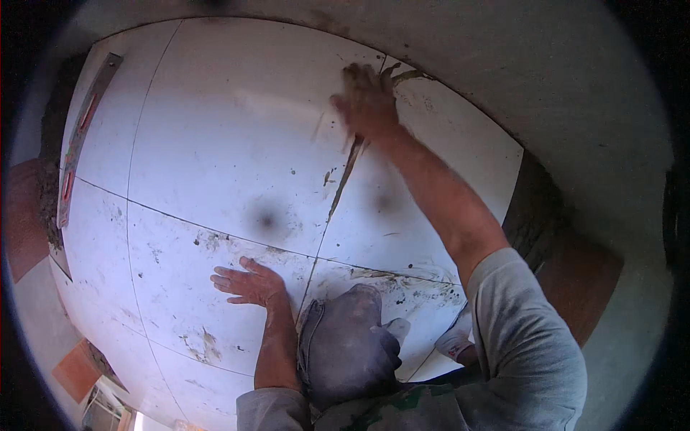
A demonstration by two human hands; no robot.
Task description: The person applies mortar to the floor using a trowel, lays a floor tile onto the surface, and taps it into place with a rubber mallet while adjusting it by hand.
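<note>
My left hand (249, 283) rests with fingers spread on a large white floor tile (194, 248), holding nothing. Far ahead, my right hand (368, 102) lies outstretched over the gap between two big white tiles, its palm side down. Its fingers look dirty and a little blurred, with no tool visible in them. A brown smear of wet mortar (345, 176) runs along the tile joint below that hand. More of the mortar (413, 74) sits at the far end of the joint, by the tile's edge. Dark specks and streaks dot the tiles around both hands.
A long metal spirit level (88, 122) lies on the tiles at the far left. My bent knee (352, 337) is on the floor between my arms. A grey wall (560, 79) borders the tiles at the far right. Reddish-brown boards (578, 284) stand at the right and left edges.
</note>
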